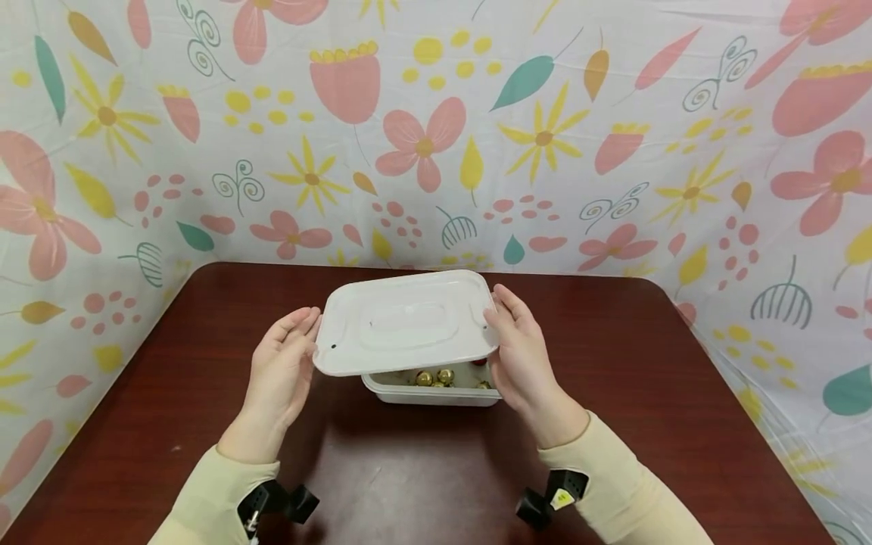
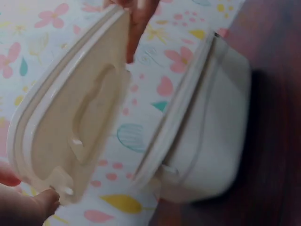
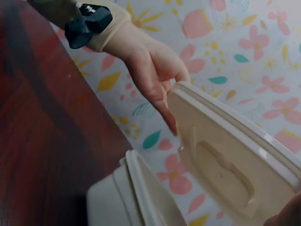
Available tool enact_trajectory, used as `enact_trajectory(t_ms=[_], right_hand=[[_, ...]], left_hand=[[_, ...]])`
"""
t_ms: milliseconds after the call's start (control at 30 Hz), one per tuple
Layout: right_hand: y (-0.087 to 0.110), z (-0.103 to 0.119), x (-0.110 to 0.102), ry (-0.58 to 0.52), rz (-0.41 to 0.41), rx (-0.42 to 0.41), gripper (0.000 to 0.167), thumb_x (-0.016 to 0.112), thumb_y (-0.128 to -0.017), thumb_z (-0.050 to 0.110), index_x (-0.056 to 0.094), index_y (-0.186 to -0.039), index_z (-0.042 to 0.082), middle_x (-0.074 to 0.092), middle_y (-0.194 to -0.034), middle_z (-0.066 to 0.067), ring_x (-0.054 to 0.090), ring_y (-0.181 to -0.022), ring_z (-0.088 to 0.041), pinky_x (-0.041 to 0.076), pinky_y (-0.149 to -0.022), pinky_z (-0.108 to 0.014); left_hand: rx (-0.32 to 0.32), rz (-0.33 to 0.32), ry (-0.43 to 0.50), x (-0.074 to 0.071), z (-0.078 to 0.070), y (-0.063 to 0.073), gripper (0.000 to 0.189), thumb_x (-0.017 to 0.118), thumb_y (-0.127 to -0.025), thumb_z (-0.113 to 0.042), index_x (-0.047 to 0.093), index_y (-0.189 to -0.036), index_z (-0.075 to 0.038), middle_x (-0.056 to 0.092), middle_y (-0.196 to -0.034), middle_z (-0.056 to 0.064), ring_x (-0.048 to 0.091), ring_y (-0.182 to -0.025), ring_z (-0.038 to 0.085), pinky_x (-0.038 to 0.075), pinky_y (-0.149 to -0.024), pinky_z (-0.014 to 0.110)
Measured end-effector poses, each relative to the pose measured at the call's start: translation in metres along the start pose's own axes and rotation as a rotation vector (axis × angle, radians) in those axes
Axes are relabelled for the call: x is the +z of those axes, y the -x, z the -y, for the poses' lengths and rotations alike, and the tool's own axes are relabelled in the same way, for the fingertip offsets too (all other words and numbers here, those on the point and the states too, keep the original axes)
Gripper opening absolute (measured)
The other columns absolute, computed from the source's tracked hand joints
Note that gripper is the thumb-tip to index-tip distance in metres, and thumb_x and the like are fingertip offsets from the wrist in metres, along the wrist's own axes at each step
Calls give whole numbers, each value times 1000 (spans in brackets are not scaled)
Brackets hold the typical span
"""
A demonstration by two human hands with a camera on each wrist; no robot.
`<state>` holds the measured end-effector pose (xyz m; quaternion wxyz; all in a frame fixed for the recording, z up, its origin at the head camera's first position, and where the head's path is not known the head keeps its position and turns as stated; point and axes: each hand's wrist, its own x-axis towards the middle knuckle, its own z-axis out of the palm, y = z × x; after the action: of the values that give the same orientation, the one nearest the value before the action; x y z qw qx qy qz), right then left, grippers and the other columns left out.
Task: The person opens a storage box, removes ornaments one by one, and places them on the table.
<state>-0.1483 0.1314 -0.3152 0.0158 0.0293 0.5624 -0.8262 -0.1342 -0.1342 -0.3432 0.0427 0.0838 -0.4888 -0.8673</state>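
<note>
A white plastic lid (image 1: 409, 322) is held up by its two short ends, tilted, above a white plastic box (image 1: 436, 395). My left hand (image 1: 282, 371) pinches the lid's left end between thumb and fingers. At the other end my right hand (image 1: 524, 359) grips the edge, thumb on top. Gold balls (image 1: 434, 377) and a bit of something red show inside the box; the lid hides the rest. From the left wrist, a gap is visible between the lid (image 2: 89, 108) and the box (image 2: 207, 127). The right wrist view shows the lid's underside (image 3: 225, 165) with a moulded recess.
The box stands on a dark reddish-brown table (image 1: 613, 363) near its far edge. Behind and beside the table hangs a white cloth (image 1: 422, 136) printed with flowers and leaves. Dark wrist devices (image 1: 555, 496) sit on both sleeves.
</note>
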Motion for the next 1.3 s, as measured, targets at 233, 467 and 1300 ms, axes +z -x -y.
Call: enact_trajectory(t_ms=[233, 467, 1300], right_hand=[[-5, -10, -4, 123, 130, 47, 55, 39, -99, 6, 18, -149, 0, 23, -155, -14, 26, -141, -20, 25, -117, -41], [-11, -17, 4, 304, 272, 139, 54, 44, -97, 15, 26, -147, 2, 30, -151, -10, 33, -137, -25, 30, -113, -47], [-5, -66, 75, 288, 390, 197, 61, 53, -91, 16, 31, -145, -1, 27, -151, -22, 31, -139, -33, 35, -111, -48]], left_hand=[[53, 32, -8, -25, -8, 2, 29, 36, -94, 6, 56, -107, -11, 55, -121, 1, 30, -140, 28, 28, -116, 36], [41, 60, -187, -49, -23, -2, 25, 41, -100, -14, 45, -123, -7, 48, -126, 0, 29, -141, 27, 35, -110, 26], [35, -111, -460, -171, -30, -40, 45, 56, -94, -34, 49, -134, -14, 59, -122, -11, 48, -127, 9, 42, -102, 18]])
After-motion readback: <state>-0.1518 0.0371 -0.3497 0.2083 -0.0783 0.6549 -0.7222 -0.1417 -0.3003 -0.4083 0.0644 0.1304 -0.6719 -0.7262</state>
